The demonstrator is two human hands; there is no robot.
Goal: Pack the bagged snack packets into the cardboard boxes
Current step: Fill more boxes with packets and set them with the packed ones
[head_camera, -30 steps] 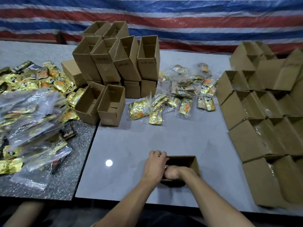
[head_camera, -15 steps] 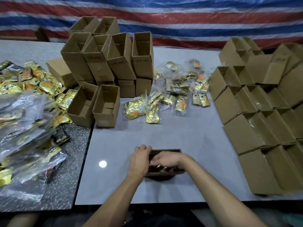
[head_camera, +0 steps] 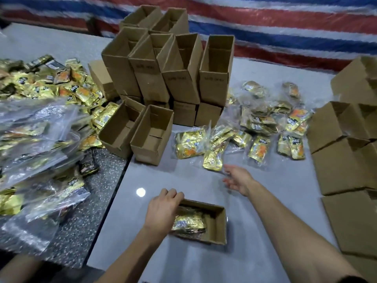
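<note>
A small open cardboard box (head_camera: pixel 216 225) lies on the grey table near me, with a clear bag of gold snack packets (head_camera: pixel 188 221) inside it. My left hand (head_camera: pixel 162 210) rests on the box's left rim, fingers curled over the edge. My right hand (head_camera: pixel 238 178) hovers open above the table, just short of the nearest bagged snack packets (head_camera: pixel 213 160). More bagged gold packets (head_camera: pixel 263 123) lie spread across the middle of the table.
A stack of open empty boxes (head_camera: pixel 179 74) stands at the back centre, two more boxes (head_camera: pixel 151 137) in front of it. Further boxes (head_camera: pixel 346 160) line the right side. Loose gold packets (head_camera: pixel 77 90) and plastic bags (head_camera: pixel 34 139) cover the dark table on the left.
My right hand has left the box and moved forward and right toward the bagged packets. My left hand stays at the box's left rim. The camera has shifted closer.
</note>
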